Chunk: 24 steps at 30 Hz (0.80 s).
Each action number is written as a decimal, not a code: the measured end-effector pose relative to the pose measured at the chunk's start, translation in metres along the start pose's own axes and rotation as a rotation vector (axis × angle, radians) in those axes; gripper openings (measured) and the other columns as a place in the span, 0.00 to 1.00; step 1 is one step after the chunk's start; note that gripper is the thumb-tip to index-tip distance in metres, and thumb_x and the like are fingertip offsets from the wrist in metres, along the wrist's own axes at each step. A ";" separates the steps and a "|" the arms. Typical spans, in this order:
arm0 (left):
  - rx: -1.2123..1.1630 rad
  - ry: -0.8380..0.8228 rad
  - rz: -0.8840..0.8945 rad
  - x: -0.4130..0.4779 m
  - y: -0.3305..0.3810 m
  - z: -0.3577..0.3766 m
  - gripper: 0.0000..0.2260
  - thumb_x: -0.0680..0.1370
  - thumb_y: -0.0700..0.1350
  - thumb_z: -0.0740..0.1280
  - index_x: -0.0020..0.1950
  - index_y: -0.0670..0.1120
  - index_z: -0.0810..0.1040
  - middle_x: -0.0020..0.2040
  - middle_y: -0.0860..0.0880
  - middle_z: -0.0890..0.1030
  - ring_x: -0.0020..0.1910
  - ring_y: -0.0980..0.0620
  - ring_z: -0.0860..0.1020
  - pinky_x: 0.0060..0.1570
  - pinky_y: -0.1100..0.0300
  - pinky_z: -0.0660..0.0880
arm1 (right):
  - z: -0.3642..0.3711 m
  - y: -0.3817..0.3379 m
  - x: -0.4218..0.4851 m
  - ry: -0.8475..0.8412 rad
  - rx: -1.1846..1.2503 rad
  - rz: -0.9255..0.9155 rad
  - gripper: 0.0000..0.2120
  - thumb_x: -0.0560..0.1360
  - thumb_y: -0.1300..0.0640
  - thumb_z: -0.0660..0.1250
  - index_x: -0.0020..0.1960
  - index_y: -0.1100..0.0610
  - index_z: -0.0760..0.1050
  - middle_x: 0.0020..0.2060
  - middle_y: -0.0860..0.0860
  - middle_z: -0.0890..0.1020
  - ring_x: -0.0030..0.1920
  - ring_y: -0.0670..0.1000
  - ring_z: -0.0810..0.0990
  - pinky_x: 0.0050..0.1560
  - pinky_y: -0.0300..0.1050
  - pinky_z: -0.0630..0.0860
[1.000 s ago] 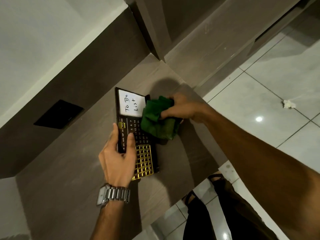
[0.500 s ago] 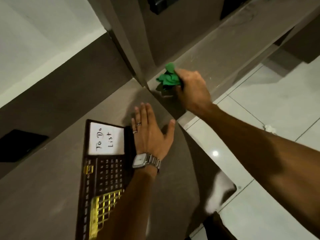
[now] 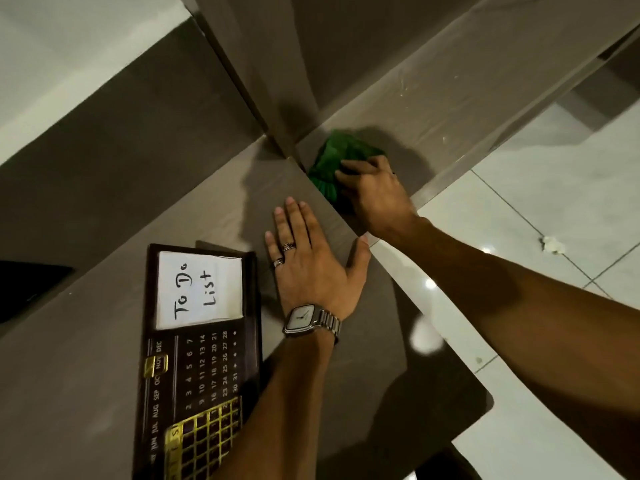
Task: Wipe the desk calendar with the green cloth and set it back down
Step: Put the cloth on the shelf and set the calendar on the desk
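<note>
The desk calendar [image 3: 201, 358], dark with gold trim and a white "To Do List" card, lies flat on the grey-brown desk [image 3: 86, 358] at the lower left. My left hand [image 3: 311, 265] rests flat and open on the desk just right of the calendar, fingers spread, not touching it. My right hand [image 3: 372, 192] presses down on the crumpled green cloth [image 3: 334, 161], which sits on a lower ledge beyond the desk's far edge. The fingers lie on top of the cloth and cover part of it.
A dark panel [image 3: 249, 64] rises behind the desk corner. A black rectangular plate [image 3: 27, 289] sits on the wall strip at the left. White tiled floor [image 3: 554, 188] lies to the right, with a scrap of crumpled paper [image 3: 553, 244] on it.
The right hand lowered the cloth onto the ledge and now lies on it. One second ago it wiped the calendar while the left hand held it; the left hand has let go.
</note>
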State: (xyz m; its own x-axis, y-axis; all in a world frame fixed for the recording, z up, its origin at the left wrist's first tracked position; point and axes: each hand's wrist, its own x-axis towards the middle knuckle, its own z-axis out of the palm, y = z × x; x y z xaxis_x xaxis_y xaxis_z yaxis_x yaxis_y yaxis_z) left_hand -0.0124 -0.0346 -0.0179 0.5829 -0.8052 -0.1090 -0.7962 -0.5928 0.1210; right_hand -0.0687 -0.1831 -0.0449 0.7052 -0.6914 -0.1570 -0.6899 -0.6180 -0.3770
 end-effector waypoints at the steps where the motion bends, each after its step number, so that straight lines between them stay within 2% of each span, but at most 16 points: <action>1: 0.001 0.003 0.000 0.000 -0.001 0.001 0.45 0.73 0.73 0.43 0.78 0.41 0.46 0.80 0.41 0.47 0.78 0.44 0.45 0.75 0.41 0.45 | 0.000 -0.001 0.000 0.007 0.000 0.005 0.22 0.81 0.55 0.62 0.75 0.50 0.67 0.77 0.50 0.65 0.71 0.61 0.62 0.67 0.56 0.66; 6: 0.013 -0.009 0.014 -0.001 -0.001 -0.001 0.45 0.73 0.72 0.44 0.78 0.41 0.46 0.80 0.40 0.47 0.78 0.42 0.45 0.75 0.42 0.44 | -0.011 -0.009 0.002 -0.037 -0.002 0.049 0.20 0.81 0.54 0.61 0.73 0.51 0.70 0.75 0.52 0.69 0.69 0.59 0.66 0.67 0.57 0.69; 8: 0.007 -0.049 0.022 -0.001 -0.003 -0.005 0.45 0.73 0.72 0.44 0.78 0.41 0.45 0.80 0.41 0.45 0.78 0.43 0.43 0.75 0.43 0.42 | -0.023 -0.020 -0.002 0.024 0.126 0.157 0.17 0.79 0.54 0.64 0.67 0.54 0.75 0.66 0.57 0.76 0.63 0.58 0.75 0.63 0.57 0.75; 10: -0.058 -0.096 0.040 -0.004 -0.009 -0.015 0.44 0.74 0.71 0.49 0.78 0.42 0.45 0.80 0.42 0.46 0.78 0.44 0.44 0.76 0.44 0.44 | -0.032 -0.038 -0.015 0.174 0.261 0.149 0.13 0.78 0.55 0.65 0.61 0.55 0.79 0.57 0.55 0.82 0.56 0.54 0.80 0.59 0.52 0.78; 12: -0.164 -0.097 0.051 -0.015 -0.017 -0.032 0.42 0.74 0.66 0.58 0.78 0.43 0.47 0.80 0.42 0.50 0.78 0.44 0.48 0.76 0.44 0.51 | -0.041 -0.063 -0.033 0.294 0.449 0.054 0.11 0.78 0.55 0.66 0.58 0.54 0.81 0.54 0.50 0.84 0.53 0.48 0.81 0.56 0.41 0.76; 14: -0.219 -0.053 0.056 -0.034 -0.025 -0.056 0.41 0.74 0.62 0.63 0.78 0.43 0.50 0.79 0.42 0.55 0.78 0.45 0.53 0.74 0.44 0.56 | -0.049 -0.086 -0.048 0.295 0.671 -0.005 0.10 0.77 0.58 0.67 0.57 0.55 0.81 0.51 0.46 0.83 0.50 0.42 0.79 0.50 0.30 0.73; 15: -0.212 -0.017 0.060 -0.045 -0.031 -0.071 0.39 0.74 0.61 0.63 0.77 0.44 0.53 0.78 0.42 0.57 0.77 0.45 0.55 0.73 0.44 0.58 | -0.052 -0.098 -0.053 0.267 0.750 -0.025 0.09 0.77 0.59 0.67 0.56 0.55 0.82 0.51 0.45 0.82 0.50 0.41 0.79 0.49 0.30 0.74; 17: -0.150 0.066 0.073 -0.071 -0.046 -0.098 0.34 0.74 0.61 0.61 0.75 0.45 0.60 0.77 0.43 0.61 0.76 0.44 0.57 0.72 0.42 0.61 | -0.058 -0.124 -0.057 0.209 0.847 -0.069 0.09 0.78 0.59 0.66 0.56 0.56 0.82 0.51 0.47 0.84 0.52 0.43 0.80 0.51 0.32 0.76; 19: -0.124 0.140 0.029 -0.101 -0.067 -0.121 0.31 0.75 0.62 0.60 0.73 0.47 0.64 0.77 0.44 0.62 0.76 0.44 0.58 0.72 0.43 0.60 | -0.063 -0.151 -0.058 0.132 0.910 -0.099 0.12 0.79 0.57 0.65 0.60 0.56 0.81 0.56 0.50 0.84 0.56 0.45 0.80 0.52 0.29 0.74; 20: -0.157 0.190 -0.027 -0.117 -0.078 -0.131 0.30 0.75 0.61 0.62 0.72 0.47 0.65 0.76 0.44 0.63 0.76 0.45 0.59 0.72 0.44 0.61 | -0.065 -0.164 -0.060 0.072 0.945 -0.095 0.14 0.80 0.54 0.65 0.64 0.55 0.79 0.59 0.50 0.82 0.59 0.46 0.79 0.54 0.31 0.75; 22: -0.253 0.262 -0.155 -0.148 -0.101 -0.145 0.31 0.73 0.56 0.69 0.72 0.45 0.66 0.75 0.42 0.65 0.75 0.44 0.61 0.71 0.46 0.63 | -0.067 -0.186 -0.063 -0.070 1.003 -0.079 0.20 0.81 0.48 0.63 0.70 0.53 0.73 0.65 0.52 0.78 0.63 0.49 0.77 0.57 0.45 0.79; 24: -0.303 0.203 -0.239 -0.172 -0.121 -0.152 0.35 0.71 0.51 0.74 0.73 0.43 0.65 0.73 0.41 0.67 0.71 0.44 0.66 0.67 0.48 0.67 | -0.065 -0.201 -0.066 -0.177 0.993 -0.076 0.22 0.81 0.44 0.61 0.72 0.52 0.70 0.68 0.53 0.76 0.63 0.51 0.77 0.57 0.52 0.80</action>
State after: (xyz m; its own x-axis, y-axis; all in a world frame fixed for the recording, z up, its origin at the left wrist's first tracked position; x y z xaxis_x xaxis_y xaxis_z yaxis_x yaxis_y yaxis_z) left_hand 0.0078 0.1733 0.1364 0.7895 -0.6133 0.0238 -0.5689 -0.7167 0.4033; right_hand 0.0126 -0.0381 0.1007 0.8113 -0.5478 -0.2039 -0.2510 -0.0114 -0.9679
